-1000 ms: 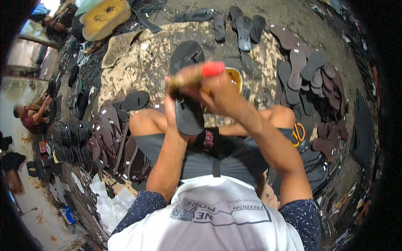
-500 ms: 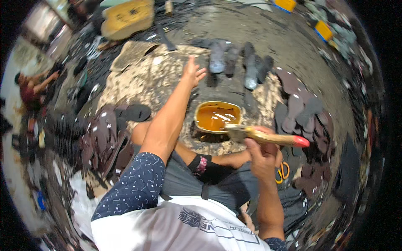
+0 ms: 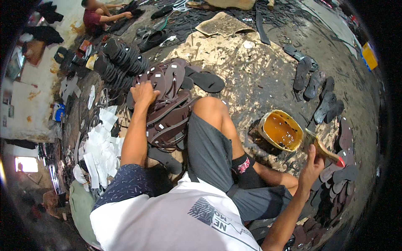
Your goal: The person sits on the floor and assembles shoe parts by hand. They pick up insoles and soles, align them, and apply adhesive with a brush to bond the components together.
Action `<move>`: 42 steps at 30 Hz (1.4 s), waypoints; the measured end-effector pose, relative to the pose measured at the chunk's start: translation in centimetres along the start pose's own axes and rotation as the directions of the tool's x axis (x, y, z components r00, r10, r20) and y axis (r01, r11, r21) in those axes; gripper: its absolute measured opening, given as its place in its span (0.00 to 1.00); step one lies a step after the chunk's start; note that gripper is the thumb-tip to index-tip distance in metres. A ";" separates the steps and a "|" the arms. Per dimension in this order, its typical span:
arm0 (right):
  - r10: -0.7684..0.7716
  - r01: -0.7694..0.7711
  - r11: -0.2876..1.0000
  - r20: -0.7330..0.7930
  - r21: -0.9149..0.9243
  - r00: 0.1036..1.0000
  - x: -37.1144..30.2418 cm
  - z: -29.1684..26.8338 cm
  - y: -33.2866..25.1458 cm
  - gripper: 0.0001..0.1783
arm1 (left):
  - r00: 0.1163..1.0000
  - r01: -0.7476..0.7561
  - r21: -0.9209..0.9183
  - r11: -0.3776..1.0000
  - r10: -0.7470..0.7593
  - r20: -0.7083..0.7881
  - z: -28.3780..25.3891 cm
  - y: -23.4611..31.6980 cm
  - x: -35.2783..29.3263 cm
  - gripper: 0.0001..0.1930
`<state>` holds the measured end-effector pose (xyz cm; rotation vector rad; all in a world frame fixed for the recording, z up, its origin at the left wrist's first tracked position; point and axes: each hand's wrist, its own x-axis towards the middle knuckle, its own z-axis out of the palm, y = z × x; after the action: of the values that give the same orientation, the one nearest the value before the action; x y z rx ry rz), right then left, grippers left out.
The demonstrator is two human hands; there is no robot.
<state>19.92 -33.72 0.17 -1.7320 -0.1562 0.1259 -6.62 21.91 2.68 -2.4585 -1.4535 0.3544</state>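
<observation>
My left hand reaches onto a pile of brown thong sandals beside my knee. Its thumb and fingers are apart, with some fingertips hidden against the sandals. In my right hand is a flat paintbrush with a wooden, red-ended handle. The brush head is beside the rim of a tub of amber liquid, probably glue, which stands on the stained mat. Beyond the tub, dark shoe soles lie in a loose row.
Brown soles are heaped to my right. Stacked black sandals and white paper scraps lie on the left. Another person sits at the far left. A yellow container stands at the far right. Dark offcuts litter the far floor.
The view has swung left. My left hand has gone from above the mat to the sandal pile. My right hand still holds the brush, now at the tub's right side.
</observation>
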 end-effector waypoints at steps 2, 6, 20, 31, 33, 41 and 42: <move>0.017 -0.015 1.000 0.093 -0.023 0.996 1.2 1.3 -0.1 0.20 | 0.992 -0.049 -0.081 0.996 0.038 -0.124 1.3 -1.8 0.2 0.15; 0.097 0.039 0.872 0.251 -0.487 0.963 3.4 6.8 0.1 0.18 | 0.726 -0.557 -0.488 0.672 0.109 -0.679 -2.4 0.1 -2.6 0.15; -0.287 0.508 0.384 0.423 -0.771 0.859 3.7 -6.6 6.4 0.16 | 0.509 -0.860 -0.277 0.428 0.695 -0.508 -6.6 10.8 -16.4 0.55; -0.048 0.079 0.943 -0.104 0.324 0.993 -2.7 6.1 -10.7 0.21 | 0.724 0.547 -0.616 -0.567 0.690 0.007 -7.1 18.6 -17.7 0.29; -0.191 0.167 0.957 0.082 0.238 0.978 -5.0 11.0 -8.3 0.18 | 0.690 0.627 -0.466 -0.624 0.723 -0.038 -9.5 21.0 -21.2 0.29; -0.626 0.622 0.779 0.134 0.073 0.768 -5.6 12.5 -7.1 0.16 | 0.614 0.727 -0.248 -0.641 0.768 -0.184 -8.8 22.0 -22.9 0.35; -0.617 0.634 0.773 0.214 -0.015 0.757 -6.6 11.9 -7.4 0.16 | 0.624 0.718 -0.245 -0.652 0.758 -0.189 -9.0 22.0 -22.6 0.35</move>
<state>11.11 -22.12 5.48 -1.6620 -0.8976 -0.2129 3.83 -9.07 5.24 0.4012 0.1671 0.1505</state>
